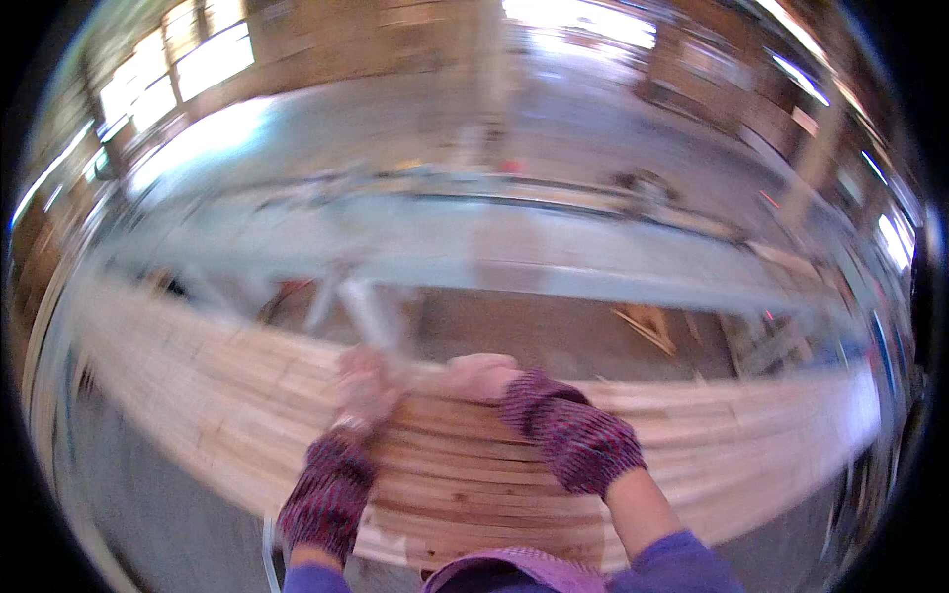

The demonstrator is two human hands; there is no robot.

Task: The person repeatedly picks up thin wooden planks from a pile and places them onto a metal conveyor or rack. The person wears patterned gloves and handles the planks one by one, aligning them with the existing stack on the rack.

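A layer of long, light-brown wooden boards lies side by side in front of me, running from left to right. My right hand is closed over the far edge of the boards, its fingers curled down and partly hidden. Beside it, my left hand rests at the same far edge, a short gap away. Motion smears the left fingers, so their grip does not show. Dark patterned sleeve covers wrap both forearms.
Beyond the boards stands a long, pale blue-grey bench with blurred items along its far side. Pale supports stand below it. Wood scraps lie on the floor between boards and bench. A post rises farther back.
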